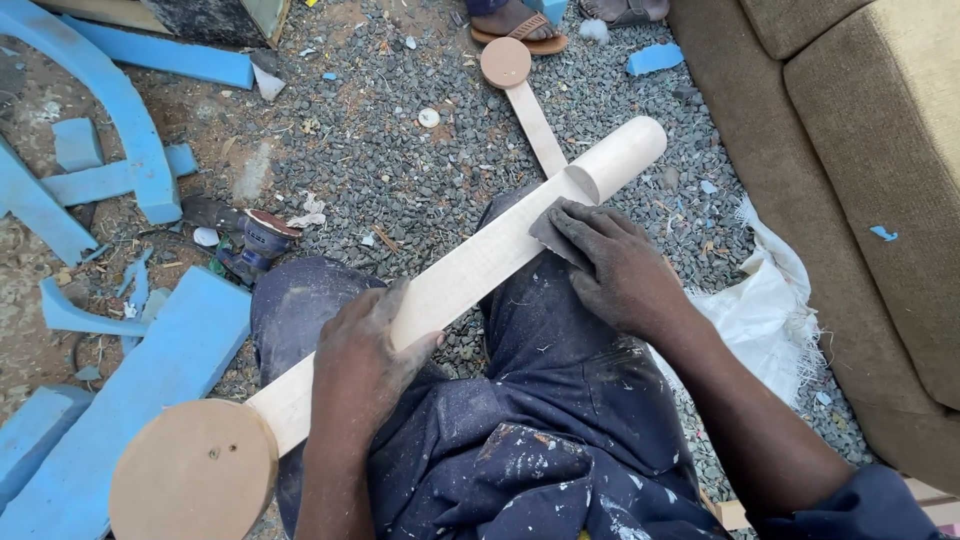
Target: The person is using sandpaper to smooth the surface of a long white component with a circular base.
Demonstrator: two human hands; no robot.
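A long pale wooden piece [470,268] lies slantwise across my lap, with a round brown disc [195,472] at its near end and a rounded cylinder end [625,152] at the far end. My left hand [365,365] grips the flat shaft near its middle. My right hand [615,265] presses a small grey piece of sandpaper [548,232] against the shaft just below the cylinder step. My legs in dark, dust-speckled trousers [540,400] sit under the piece.
Grey gravel [400,140] covers the ground. Blue foam offcuts [120,170] lie at left, a second wooden piece with a disc [507,62] ahead, another person's sandalled foot [515,25] beyond it. A brown sofa [880,180] and white sack [765,300] stand at right.
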